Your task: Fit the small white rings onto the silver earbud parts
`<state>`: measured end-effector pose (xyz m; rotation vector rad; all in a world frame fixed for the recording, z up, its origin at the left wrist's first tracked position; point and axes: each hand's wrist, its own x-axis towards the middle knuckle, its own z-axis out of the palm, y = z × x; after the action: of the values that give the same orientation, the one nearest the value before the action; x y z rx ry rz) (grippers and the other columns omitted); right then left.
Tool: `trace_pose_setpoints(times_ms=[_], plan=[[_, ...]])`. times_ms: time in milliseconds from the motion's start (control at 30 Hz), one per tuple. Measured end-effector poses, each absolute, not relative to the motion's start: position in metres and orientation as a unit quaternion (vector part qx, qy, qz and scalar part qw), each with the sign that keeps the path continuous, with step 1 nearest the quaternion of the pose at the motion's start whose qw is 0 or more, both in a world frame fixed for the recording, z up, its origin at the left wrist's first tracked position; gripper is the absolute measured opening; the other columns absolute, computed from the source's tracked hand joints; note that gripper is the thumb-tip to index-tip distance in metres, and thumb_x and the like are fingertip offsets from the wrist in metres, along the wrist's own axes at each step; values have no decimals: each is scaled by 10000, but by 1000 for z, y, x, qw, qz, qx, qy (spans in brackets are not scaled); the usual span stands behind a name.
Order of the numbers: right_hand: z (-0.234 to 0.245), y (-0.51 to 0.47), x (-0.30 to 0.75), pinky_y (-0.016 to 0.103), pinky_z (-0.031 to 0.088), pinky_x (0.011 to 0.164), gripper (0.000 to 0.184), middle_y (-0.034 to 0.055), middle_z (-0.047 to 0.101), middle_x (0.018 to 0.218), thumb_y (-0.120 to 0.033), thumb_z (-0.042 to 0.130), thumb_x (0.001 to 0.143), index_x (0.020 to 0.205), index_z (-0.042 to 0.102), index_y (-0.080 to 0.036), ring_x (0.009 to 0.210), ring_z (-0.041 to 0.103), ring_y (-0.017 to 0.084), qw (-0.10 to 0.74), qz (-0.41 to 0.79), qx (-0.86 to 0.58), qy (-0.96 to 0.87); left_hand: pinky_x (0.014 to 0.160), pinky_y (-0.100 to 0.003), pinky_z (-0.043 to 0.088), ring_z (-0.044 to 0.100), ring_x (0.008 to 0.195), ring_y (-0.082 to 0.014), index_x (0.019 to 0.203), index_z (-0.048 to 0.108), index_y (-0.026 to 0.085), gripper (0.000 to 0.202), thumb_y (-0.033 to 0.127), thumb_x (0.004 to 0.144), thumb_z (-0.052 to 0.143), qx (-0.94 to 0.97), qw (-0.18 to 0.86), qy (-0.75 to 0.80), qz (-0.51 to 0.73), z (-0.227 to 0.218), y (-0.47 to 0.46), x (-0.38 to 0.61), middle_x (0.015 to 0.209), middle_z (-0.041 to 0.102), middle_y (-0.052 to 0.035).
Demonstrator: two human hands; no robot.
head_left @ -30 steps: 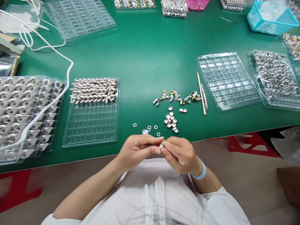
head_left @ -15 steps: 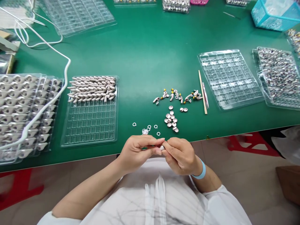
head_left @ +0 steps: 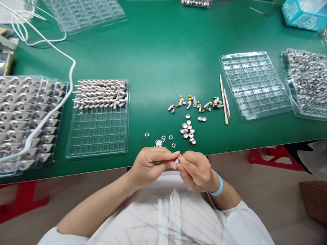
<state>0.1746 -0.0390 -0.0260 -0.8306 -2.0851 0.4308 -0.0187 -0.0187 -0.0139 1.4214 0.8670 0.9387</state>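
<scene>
My left hand (head_left: 150, 165) and my right hand (head_left: 195, 170) meet at the near edge of the green table (head_left: 158, 61). Both pinch one small white earbud piece (head_left: 176, 161) between their fingertips. Just beyond them lie several small white rings (head_left: 160, 140). A little pile of round silver caps (head_left: 188, 131) lies to the right of the rings. Further back lies a row of loose white earbud shells (head_left: 194, 103) with yellow bits. A wooden stick (head_left: 224, 99) and tweezers (head_left: 227, 103) lie to the right of the shells.
A clear tray (head_left: 98, 132) with white stems in its top rows is at left. Filled trays (head_left: 25, 119) crossed by a white cable (head_left: 65, 92) are further left. At right are an empty clear tray (head_left: 254, 85) and a tray of parts (head_left: 306, 81). A blue basket (head_left: 304, 13) stands behind.
Both hands stay pinched on the small piece with only slight finger shifts. The view has tilted down a little, so the table's contents sit higher in the picture.
</scene>
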Motion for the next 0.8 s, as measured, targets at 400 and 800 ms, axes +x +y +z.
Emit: trace_pose_setpoints(times_ms=[400,800], plan=[[-24,-27,167,314,534,571,366,62,636,797,-81,433,915,1221,590,-206,668,631,200,406,300,-404,-762,667,-234,610,730,708,-160,1089,742,145,294,187,802,697,596,546,468,358,-4,-11,-17,865,790,-82],[-26,-18,209,310,618,524,446,93,696,918,-226,510,906,1322,559,-378,682,722,255,382,264,-484,-742,770,-265,587,715,865,-190,1004,740,151,250,328,863,634,529,178,721,410,3,36,-140,1017,756,-96]])
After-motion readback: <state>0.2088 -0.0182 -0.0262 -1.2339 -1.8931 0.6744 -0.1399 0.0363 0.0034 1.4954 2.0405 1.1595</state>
